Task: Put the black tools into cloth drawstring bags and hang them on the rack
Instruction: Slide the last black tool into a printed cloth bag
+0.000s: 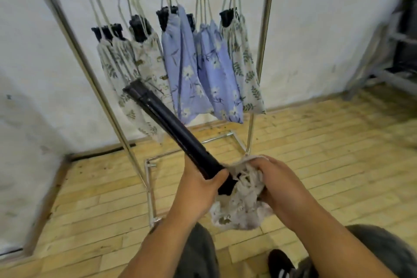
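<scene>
Black tool (173,131) unlabelled, left hand (198,185) fingers clenched round it, right hand (273,178) gripping cloth bag (239,207)

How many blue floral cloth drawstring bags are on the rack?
2. The left blue floral cloth drawstring bag hangs mid-way along the metal rack; the right blue floral bag overlaps it. A third may hide between them.

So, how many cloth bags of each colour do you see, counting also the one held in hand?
Blue bags on the rack: 2
White printed bags on the rack: 3
White printed bag in the right hand: 1
Total: at least 6; the hanging bags overlap, so more may hide.
</scene>
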Tool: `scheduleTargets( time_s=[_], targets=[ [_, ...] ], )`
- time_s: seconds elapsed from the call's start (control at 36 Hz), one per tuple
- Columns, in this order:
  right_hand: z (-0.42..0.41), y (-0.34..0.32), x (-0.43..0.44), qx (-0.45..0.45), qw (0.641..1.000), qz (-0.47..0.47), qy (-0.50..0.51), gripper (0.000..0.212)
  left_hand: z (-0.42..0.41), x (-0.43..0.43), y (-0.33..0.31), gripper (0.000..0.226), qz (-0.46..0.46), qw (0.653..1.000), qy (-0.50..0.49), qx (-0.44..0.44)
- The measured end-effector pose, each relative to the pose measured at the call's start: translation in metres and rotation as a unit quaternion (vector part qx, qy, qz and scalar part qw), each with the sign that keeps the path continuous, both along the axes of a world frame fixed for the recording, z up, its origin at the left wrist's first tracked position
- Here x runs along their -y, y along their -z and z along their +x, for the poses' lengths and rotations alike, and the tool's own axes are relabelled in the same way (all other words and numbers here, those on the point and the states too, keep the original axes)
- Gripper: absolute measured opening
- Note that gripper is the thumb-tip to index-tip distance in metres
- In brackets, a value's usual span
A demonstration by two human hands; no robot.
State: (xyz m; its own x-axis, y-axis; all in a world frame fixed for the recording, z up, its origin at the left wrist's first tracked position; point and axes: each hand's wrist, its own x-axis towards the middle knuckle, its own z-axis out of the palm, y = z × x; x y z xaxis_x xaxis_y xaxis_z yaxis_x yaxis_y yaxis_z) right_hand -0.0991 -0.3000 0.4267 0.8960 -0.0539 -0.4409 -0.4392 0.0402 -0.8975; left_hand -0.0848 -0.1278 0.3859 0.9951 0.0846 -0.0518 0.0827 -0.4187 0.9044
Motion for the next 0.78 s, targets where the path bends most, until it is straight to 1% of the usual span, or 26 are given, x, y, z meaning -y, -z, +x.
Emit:
scheduleTargets(
  time_s=[0.08,0.14,0.17,0.19,0.22,0.25,0.28,0.33,0.39,0.42,0.44,0.47,0.5,0.53,0.56,0.61,0.64,0.67,0.69,0.72,0.75,0.78],
  targets=[
    [-0.015,-0.009,0.007,0.048,0.998,-0.044,-0.003,0.021,-0.022,0.016,0.003,0.045,0.034,0.998,0.026,0.041],
    [-0.023,-0.012,0.007,0.095,0.991,-0.084,-0.035,0.019,-0.031,0.026,0.012,0.041,0.048,0.996,0.044,0.060],
    [-0.029,-0.014,0.009,0.122,0.985,-0.099,-0.066,0.029,-0.037,0.031,0.014,0.045,0.084,0.992,0.053,0.072],
    [-0.034,-0.016,0.011,0.151,0.977,-0.107,-0.108,0.044,-0.043,0.035,0.015,0.049,0.121,0.987,0.061,0.082],
    [-0.038,-0.016,0.014,0.177,0.967,-0.113,-0.147,0.056,-0.048,0.039,0.019,0.052,0.131,0.985,0.064,0.088],
    [-0.043,-0.017,0.018,0.191,0.957,-0.120,-0.180,0.064,-0.054,0.041,0.019,0.053,0.130,0.986,0.060,0.087],
    [-0.047,-0.016,0.021,0.195,0.951,-0.131,-0.202,0.068,-0.058,0.042,0.022,0.052,0.118,0.988,0.058,0.080],
    [-0.053,-0.013,0.025,0.187,0.944,-0.175,-0.208,0.066,-0.064,0.043,0.028,0.043,0.108,0.987,0.098,0.068],
    [-0.055,-0.008,0.028,0.186,0.944,-0.216,-0.167,0.052,-0.071,0.044,0.030,0.020,0.103,0.981,0.146,0.072],
    [-0.056,-0.007,0.028,0.188,0.944,-0.231,-0.142,0.044,-0.073,0.044,0.032,0.021,0.114,0.976,0.169,0.075],
    [-0.057,-0.005,0.029,0.189,0.945,-0.240,-0.118,0.037,-0.073,0.046,0.035,0.038,0.101,0.976,0.183,0.056],
    [-0.058,-0.004,0.031,0.190,0.948,-0.240,-0.093,0.031,-0.073,0.045,0.042,0.064,0.093,0.981,0.163,0.044],
    [-0.059,-0.001,0.034,0.186,0.951,-0.235,-0.068,0.025,-0.072,0.042,0.047,0.085,0.083,0.985,0.148,0.025],
    [-0.059,0.001,0.038,0.181,0.955,-0.229,-0.046,0.021,-0.071,0.039,0.047,0.098,0.083,0.986,0.145,0.003],
    [-0.059,0.004,0.044,0.175,0.958,-0.224,-0.033,0.018,-0.068,0.035,0.053,0.104,0.089,0.986,0.141,-0.004],
    [-0.059,0.009,0.054,0.163,0.959,-0.228,-0.036,0.018,-0.068,0.027,0.058,0.105,0.130,0.982,0.139,-0.003],
    [-0.059,0.011,0.059,0.159,0.958,-0.236,-0.044,0.018,-0.067,0.023,0.060,0.101,0.146,0.980,0.138,-0.009],
    [-0.060,0.014,0.063,0.156,0.956,-0.244,-0.053,0.020,-0.066,0.021,0.058,0.092,0.150,0.981,0.123,-0.006],
    [-0.059,0.017,0.066,0.151,0.952,-0.257,-0.062,0.022,-0.065,0.016,0.055,0.078,0.184,0.978,0.099,0.003],
    [-0.059,0.020,0.068,0.145,0.947,-0.276,-0.074,0.025,-0.062,0.015,0.050,0.060,0.188,0.979,0.073,0.001],
    [-0.059,0.024,0.070,0.142,0.939,-0.301,-0.087,0.027,-0.060,0.013,0.046,0.042,0.185,0.981,0.059,0.000],
    [-0.058,0.028,0.072,0.139,0.930,-0.327,-0.098,0.029,-0.057,0.014,0.041,0.028,0.156,0.987,0.049,-0.011]
  ],
)
